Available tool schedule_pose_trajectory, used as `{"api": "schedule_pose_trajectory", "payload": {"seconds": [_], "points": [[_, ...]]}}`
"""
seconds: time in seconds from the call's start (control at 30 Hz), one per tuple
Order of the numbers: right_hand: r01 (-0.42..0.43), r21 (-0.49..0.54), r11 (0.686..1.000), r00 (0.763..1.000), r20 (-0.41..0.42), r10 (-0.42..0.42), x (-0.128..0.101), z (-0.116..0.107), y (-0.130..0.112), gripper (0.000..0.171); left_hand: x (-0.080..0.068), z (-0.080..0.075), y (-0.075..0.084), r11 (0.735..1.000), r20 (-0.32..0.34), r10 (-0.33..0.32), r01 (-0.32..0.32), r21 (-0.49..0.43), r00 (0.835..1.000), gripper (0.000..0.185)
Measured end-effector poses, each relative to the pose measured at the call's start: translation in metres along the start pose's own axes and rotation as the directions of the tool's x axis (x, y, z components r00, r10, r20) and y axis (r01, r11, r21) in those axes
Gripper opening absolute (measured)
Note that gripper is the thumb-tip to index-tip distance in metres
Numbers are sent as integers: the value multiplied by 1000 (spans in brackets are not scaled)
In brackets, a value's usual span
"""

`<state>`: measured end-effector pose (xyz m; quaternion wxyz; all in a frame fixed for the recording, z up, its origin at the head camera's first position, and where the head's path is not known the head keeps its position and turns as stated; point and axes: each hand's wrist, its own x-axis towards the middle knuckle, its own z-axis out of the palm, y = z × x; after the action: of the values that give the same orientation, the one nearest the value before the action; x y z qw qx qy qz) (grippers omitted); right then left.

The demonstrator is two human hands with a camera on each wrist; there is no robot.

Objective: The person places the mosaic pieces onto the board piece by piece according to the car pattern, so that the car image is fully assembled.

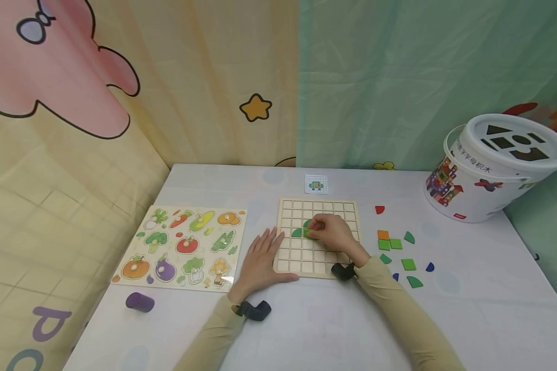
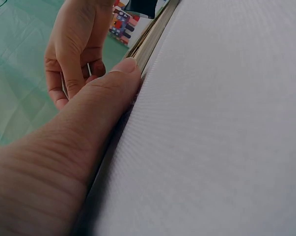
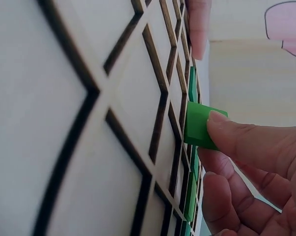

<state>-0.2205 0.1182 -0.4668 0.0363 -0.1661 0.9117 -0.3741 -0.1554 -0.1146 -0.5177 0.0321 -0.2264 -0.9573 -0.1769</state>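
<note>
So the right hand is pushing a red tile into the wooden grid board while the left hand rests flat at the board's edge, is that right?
Not quite: the tile is green, not red. The right wrist view shows the right hand pinching a green tile against the wooden grid board. The rest holds: in the head view the left hand rests flat at the board's left edge.

Part of the grid board point(image 1: 316, 238) is covered by the right hand point(image 1: 334, 233). The green tile point(image 3: 199, 124) is half hidden there, and the picture card point(image 1: 316, 184) is too small to be read.
</note>
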Motion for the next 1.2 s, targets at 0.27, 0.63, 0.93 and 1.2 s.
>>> {"api": "schedule_pose_trajectory", "payload": {"seconds": [0.27, 0.63, 0.93, 1.2], "points": [[-27, -40, 999, 1000, 10, 28, 2, 0, -1, 8, 0, 1, -1, 1000, 21, -10, 10, 3, 1000, 114], [-46, -77, 996, 999, 8, 46, 3, -1, -4, 7, 1, 1, -2, 1000, 10, -2, 2, -2, 1000, 114], [-28, -95, 995, 999, 18, 30, 4, -1, -2, 7, 0, 1, -1, 1000, -2, 4, -4, -2, 1000, 113], [-25, -109, 994, 999, 18, 27, 3, -1, -2, 7, 0, -1, 0, 1000, 26, -13, 13, -8, 1000, 113]]}}
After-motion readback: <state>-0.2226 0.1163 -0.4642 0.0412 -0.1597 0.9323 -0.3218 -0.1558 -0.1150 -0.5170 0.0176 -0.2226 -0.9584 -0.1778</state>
